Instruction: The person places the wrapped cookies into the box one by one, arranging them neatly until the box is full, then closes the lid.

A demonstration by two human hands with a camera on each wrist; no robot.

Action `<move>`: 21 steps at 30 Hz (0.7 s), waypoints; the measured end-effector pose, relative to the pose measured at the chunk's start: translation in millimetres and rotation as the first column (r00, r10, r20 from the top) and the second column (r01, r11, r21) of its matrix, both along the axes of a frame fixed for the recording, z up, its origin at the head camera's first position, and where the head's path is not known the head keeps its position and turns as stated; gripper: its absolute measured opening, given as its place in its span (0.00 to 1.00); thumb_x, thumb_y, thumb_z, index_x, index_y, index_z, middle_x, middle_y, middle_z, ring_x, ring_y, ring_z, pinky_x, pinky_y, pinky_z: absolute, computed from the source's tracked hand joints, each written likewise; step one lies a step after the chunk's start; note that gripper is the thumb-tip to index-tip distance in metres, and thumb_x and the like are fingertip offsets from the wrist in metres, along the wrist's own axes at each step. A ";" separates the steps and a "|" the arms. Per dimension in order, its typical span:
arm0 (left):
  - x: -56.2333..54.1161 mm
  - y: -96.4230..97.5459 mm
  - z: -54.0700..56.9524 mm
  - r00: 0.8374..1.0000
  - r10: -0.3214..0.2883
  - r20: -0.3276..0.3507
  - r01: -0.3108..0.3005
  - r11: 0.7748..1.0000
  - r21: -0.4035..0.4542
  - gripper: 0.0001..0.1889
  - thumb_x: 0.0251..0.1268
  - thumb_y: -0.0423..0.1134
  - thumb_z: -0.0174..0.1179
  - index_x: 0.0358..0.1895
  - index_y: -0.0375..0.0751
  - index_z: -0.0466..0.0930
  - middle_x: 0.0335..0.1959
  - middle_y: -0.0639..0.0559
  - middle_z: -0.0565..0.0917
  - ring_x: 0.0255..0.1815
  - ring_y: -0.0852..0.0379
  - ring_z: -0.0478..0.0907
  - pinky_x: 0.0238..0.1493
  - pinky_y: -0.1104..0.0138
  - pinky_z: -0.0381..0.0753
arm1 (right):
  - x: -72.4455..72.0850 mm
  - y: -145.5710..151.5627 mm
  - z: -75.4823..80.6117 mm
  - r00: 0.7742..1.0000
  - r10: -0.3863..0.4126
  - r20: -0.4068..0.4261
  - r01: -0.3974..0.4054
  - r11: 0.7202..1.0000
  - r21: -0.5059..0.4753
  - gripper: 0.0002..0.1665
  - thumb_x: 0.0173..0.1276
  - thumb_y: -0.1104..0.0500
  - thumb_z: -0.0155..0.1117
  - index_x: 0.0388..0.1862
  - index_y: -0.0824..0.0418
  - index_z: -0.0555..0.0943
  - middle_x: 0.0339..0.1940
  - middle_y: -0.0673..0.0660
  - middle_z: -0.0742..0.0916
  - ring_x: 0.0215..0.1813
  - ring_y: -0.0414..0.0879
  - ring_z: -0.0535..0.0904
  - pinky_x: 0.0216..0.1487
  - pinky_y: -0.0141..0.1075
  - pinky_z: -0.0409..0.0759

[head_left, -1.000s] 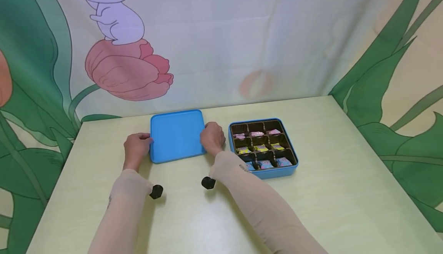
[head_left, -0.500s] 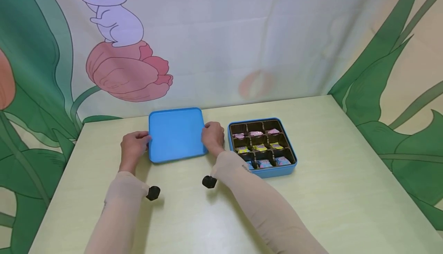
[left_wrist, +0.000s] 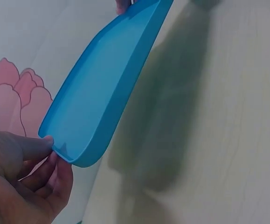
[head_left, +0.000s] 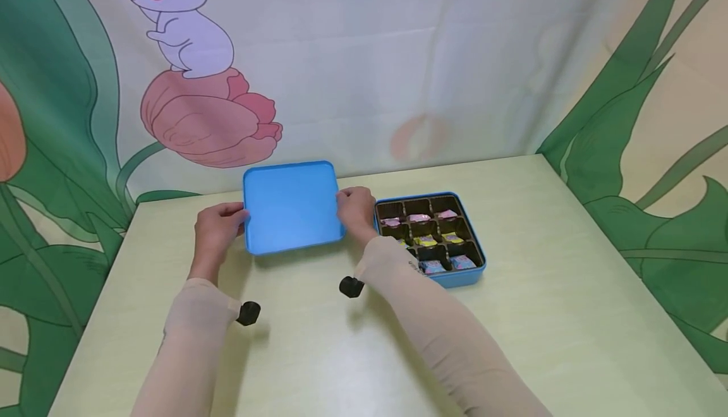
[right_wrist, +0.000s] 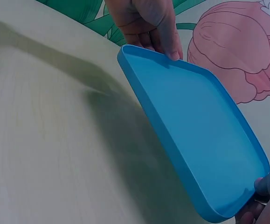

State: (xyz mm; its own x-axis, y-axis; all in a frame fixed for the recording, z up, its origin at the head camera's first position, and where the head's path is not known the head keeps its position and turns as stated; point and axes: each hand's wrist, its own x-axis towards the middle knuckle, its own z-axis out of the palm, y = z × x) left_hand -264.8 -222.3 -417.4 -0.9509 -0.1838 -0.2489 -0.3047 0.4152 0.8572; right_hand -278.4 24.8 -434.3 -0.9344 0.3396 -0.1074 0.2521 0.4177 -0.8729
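Observation:
A blue rectangular lid (head_left: 292, 208) with a low raised rim hangs tilted above the table, its shadow beneath it in both wrist views. My left hand (head_left: 217, 230) pinches its left edge between thumb and fingers, plainly seen in the left wrist view. On the opposite edge, my right hand (head_left: 355, 210) pinches the lid, thumb on the inner face in the right wrist view. Beside the right hand stands an open blue box (head_left: 463, 278) with a dark divided insert. Pink candies (head_left: 419, 218), yellow candies (head_left: 425, 240) and blue candies (head_left: 433, 266) lie in its rows; the right forearm hides one corner.
The pale table (head_left: 569, 316) backs onto a printed curtain (head_left: 352, 69) with leaves, a flower and a white animal. Black wrist cameras (head_left: 248, 313) sit at both sleeve cuffs.
Both hands have raised the lid off the table, moving it slightly up and away, and it now tilts more. The right forearm covers a little more of the box.

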 end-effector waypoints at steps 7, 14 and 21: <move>-0.5 11.5 13.9 1.000 -0.015 -0.023 0.015 1.000 0.014 0.22 0.81 0.39 0.55 0.72 0.35 0.73 0.63 0.37 0.78 0.59 0.44 0.81 0.61 0.61 0.80 | 0.2 10.5 8.1 1.000 -0.015 -0.016 0.016 0.999 0.037 0.14 0.78 0.58 0.61 0.48 0.60 0.92 0.41 0.56 0.91 0.45 0.51 0.85 0.41 0.39 0.81; 1.3 17.7 24.4 0.998 -0.011 -0.066 0.012 1.000 0.014 0.22 0.81 0.38 0.56 0.71 0.35 0.75 0.61 0.37 0.80 0.57 0.45 0.82 0.58 0.64 0.82 | -2.0 20.8 20.2 0.999 -0.004 -0.041 0.004 1.000 -0.012 0.22 0.79 0.57 0.61 0.21 0.61 0.82 0.16 0.50 0.70 0.24 0.45 0.67 0.26 0.35 0.61; 4.3 28.8 35.4 0.990 -0.009 -0.137 0.014 0.999 0.036 0.21 0.79 0.38 0.58 0.69 0.34 0.77 0.59 0.37 0.81 0.54 0.46 0.84 0.54 0.65 0.84 | 1.0 33.7 34.3 0.999 -0.019 -0.035 0.017 0.997 -0.075 0.17 0.78 0.57 0.62 0.30 0.62 0.87 0.22 0.51 0.78 0.30 0.47 0.72 0.32 0.37 0.68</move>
